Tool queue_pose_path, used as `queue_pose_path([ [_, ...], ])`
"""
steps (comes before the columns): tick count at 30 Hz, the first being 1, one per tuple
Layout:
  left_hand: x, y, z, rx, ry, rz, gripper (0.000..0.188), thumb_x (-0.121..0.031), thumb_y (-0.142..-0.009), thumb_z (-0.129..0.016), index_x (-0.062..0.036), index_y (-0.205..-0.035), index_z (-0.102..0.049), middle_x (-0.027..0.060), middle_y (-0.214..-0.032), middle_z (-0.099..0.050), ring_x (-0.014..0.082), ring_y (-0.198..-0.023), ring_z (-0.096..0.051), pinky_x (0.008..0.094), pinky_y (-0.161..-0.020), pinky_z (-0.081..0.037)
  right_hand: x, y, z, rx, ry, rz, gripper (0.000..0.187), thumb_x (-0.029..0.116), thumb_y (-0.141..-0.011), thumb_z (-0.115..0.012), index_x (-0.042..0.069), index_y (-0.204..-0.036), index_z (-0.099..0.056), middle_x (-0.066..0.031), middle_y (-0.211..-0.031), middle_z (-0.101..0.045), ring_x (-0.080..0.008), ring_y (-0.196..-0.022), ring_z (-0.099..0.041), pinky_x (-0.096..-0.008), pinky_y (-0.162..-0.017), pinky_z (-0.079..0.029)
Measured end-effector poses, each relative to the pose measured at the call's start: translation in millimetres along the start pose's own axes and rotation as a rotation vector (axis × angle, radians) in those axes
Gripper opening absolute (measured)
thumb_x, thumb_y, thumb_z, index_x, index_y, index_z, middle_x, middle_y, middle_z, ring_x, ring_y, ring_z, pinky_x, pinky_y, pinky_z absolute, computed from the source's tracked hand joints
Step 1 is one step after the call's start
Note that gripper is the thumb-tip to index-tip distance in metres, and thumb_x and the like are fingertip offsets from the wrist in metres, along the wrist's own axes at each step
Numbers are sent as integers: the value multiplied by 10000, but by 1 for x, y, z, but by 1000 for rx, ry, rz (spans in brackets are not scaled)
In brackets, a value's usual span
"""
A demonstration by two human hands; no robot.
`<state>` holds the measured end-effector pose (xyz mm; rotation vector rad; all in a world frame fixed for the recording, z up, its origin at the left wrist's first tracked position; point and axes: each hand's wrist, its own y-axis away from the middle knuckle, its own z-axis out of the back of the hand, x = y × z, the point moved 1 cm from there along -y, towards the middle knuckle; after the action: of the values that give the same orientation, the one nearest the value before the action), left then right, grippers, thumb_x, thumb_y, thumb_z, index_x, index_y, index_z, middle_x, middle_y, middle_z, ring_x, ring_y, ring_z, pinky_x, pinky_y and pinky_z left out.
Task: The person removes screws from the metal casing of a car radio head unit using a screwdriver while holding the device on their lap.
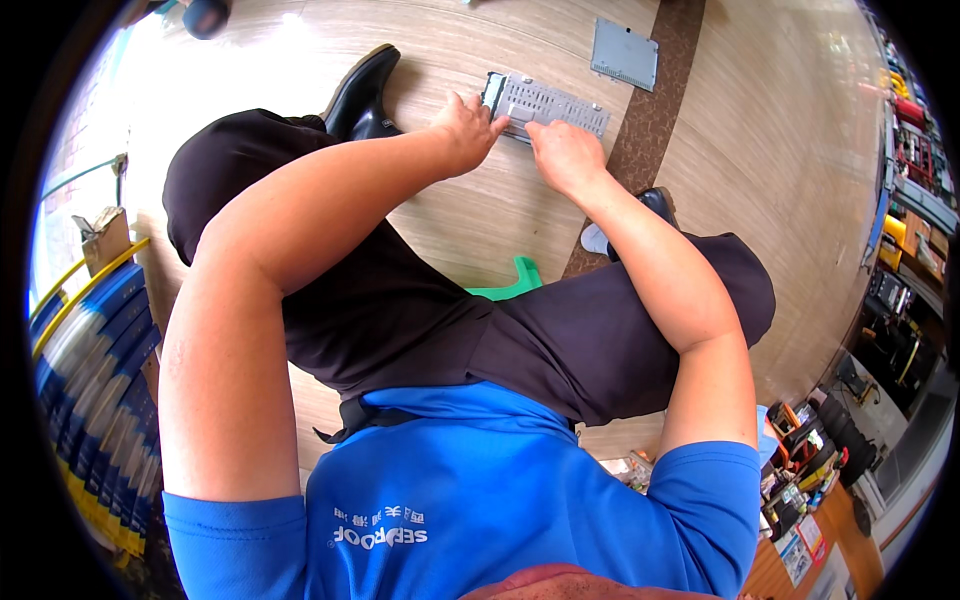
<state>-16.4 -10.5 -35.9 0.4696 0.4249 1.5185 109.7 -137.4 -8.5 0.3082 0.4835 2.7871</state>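
A flat grey metal casing (560,104) with rows of slots lies on the floor beyond my legs, its left end pale green and dark. My left hand (466,132) grips its near left corner, with the thumb and a finger against the edge. At the middle of the near edge, the curled fingers of my right hand (568,155) are closed on the casing, the index fingertip pressed to it. The undersides of the fingers are hidden, so any small part beneath them does not show.
A separate grey metal cover plate (625,54) lies farther right, beside a dark floor strip (648,110). Something green (515,280) shows under my legs. Blue-and-yellow stacked goods (100,390) stand at left. Cluttered shelves (915,220) with tools line the right.
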Motion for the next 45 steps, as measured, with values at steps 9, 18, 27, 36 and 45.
queue_pose_path([
  [9, 5, 1, 6, 91, 15, 15, 618, -250, -1000, -437, -121, -1576, -253, 174, -1474, -463, 358, -1390, -393, 642, -1063, -327, -1, 1, 1, 37, -31, -16, 258, 253, -982, -501, 117, -1060, -706, -172, -915, -705, -366, -867, -690, -495, -756, -554],
  [18, 3, 1, 11, 134, 49, 14, 616, -252, -993, -451, -85, -1561, -283, 185, -1469, -463, 376, -1389, -390, 650, -1049, -334, -4, 4, 8, 78, -92, -80, 239, 224, -937, -567, 110, -1106, -693, -182, -941, -708, -381, -904, -684, -505, -789, -546],
  [27, -1, 1, 1, 86, 19, 23, 620, -262, -985, -468, -106, -1560, -296, 168, -1433, -492, 366, -1365, -405, 650, -1043, -335, 0, 3, 10, 46, -102, -58, 211, 227, -935, -573, 100, -1062, -684, -185, -925, -704, -383, -891, -683, -508, -776, -546],
  [36, -3, 4, 9, 75, -42, 22, 593, -244, -975, -460, -94, -1536, -338, 131, -1421, -504, 342, -1338, -440, 592, -984, -388, 2, 1, 9, 27, -89, -36, 191, 224, -937, -564, 99, -1025, -677, -183, -889, -696, -384, -862, -680, -513, -748, -543],
  [45, -6, 4, 8, 103, -18, 16, 616, -263, -984, -452, -120, -1561, -289, 142, -1476, -466, 369, -1398, -386, 621, -1028, -356, 3, -2, 7, 37, -77, -26, 193, 231, -939, -563, 94, -1015, -674, -181, -874, -696, -376, -858, -684, -511, -743, -545],
])
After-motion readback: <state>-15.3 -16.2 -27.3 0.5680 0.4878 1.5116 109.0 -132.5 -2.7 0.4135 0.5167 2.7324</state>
